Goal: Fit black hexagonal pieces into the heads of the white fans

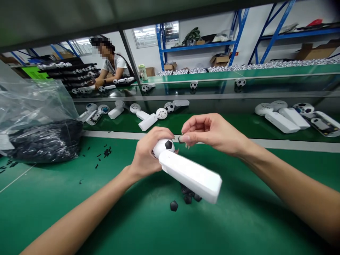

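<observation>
My left hand (pixel 147 152) wraps round the ball-shaped head of a white handheld fan (pixel 191 173), its long handle tilted down to the right. One black pentagon shows on the head, which is patterned like a football. Close by on the right, my right hand (pixel 204 132) pinches a small black pentagon piece (pixel 181 139) between thumb and fingertips, a little apart from the head. Below the handle lies a small pile of black pentagon pieces (pixel 187 199), partly hidden by it. A single pentagon piece (pixel 174 205) rests on the green table just in front.
At left a clear plastic bag (pixel 45 138) holds many black parts, with small black bits (pixel 107 152) scattered beside it. White fan parts (pixel 148 122) lie on the belt beyond the pale ledge (pixel 278 145), more at right (pixel 282 122). A person (pixel 113 65) works across the line.
</observation>
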`<state>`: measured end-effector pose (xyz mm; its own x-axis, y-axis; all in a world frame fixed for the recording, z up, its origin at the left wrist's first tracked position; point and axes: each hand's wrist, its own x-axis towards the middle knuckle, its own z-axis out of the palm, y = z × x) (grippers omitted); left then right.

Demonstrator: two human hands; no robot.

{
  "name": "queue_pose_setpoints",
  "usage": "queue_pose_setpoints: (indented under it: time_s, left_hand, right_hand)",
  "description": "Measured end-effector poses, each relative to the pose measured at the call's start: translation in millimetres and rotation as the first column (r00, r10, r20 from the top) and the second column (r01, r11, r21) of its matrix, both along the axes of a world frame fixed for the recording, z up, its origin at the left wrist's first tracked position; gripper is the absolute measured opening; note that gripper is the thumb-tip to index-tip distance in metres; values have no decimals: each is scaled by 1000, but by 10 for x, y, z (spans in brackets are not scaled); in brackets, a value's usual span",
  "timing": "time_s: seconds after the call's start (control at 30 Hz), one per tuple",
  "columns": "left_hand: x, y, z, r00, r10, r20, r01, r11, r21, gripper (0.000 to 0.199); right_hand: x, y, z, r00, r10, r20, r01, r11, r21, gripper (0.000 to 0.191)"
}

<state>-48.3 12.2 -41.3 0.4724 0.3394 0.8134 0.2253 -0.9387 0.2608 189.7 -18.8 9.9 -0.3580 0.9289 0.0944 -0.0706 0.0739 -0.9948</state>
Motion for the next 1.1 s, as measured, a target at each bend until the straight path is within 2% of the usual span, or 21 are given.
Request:
queue_pose_setpoints:
  time_s: [0.07,0.1,0.17,0.2,0.23,0.27,0.33,0.4,0.47,0.53,0.6,0.67,0.77,0.87,0.93,1.03,1.1]
  left_hand:
    - [-75,67,16,996,71,-54,-79,982,-171,33]
    - [-109,115,17,986,132,-106,-158,943,-294,34]
    - [-130,235,-5,939,249,-236,-338,788,-515,37]
    - [-103,304,-31,913,285,-291,-406,705,-582,38]
    - [-45,378,-67,895,303,-329,-446,643,-622,39]
    - [44,456,-110,885,308,-349,-465,612,-640,38]
    - [301,618,-195,881,304,-361,-471,615,-632,38]
    - [599,785,-243,876,302,-377,-479,646,-595,42]
    - [844,949,-237,865,310,-395,-489,696,-526,45]
    - [971,1104,-205,834,366,-413,-533,726,-434,45]
    - [973,1248,-196,772,462,-437,-618,708,-342,48]
    - [893,1375,-238,692,541,-478,-704,653,-279,57]
    - [748,1516,-370,633,576,-517,-753,611,-242,68]
    - [660,1593,-460,670,577,-468,-727,637,-256,65]
    - [617,1615,-446,726,571,-384,-683,664,-303,63]
    - [528,1593,-329,812,559,-167,-573,712,-405,66]
    - [458,1516,-220,840,542,24,-469,746,-473,73]
  right_hand:
    - [86,46,30,995,-100,3,99,993,66,42]
    - [148,72,61,986,-165,-4,164,981,103,41]
    - [296,115,154,951,-305,-43,308,934,184,36]
    - [373,125,212,925,-371,-75,379,898,225,32]
    - [445,125,274,895,-431,-113,445,855,266,27]
    - [506,114,334,864,-480,-154,504,809,303,22]
    - [587,69,433,805,-547,-231,593,723,355,15]
    - [617,13,487,783,-566,-256,620,684,383,13]
    - [624,-28,497,797,-560,-226,600,692,401,14]
    - [637,-39,488,818,-548,-176,567,714,411,13]
    - [663,-24,482,833,-534,-144,541,731,415,12]
    - [689,4,486,845,-516,-138,523,745,414,13]
    - [691,26,495,868,-477,-136,488,775,401,21]
    - [636,1,490,890,-441,-115,448,801,397,32]
    - [584,-31,482,897,-431,-96,432,812,394,35]
    - [496,-58,456,912,-406,-59,397,839,372,33]
    - [422,-44,416,930,-366,-37,356,868,345,31]
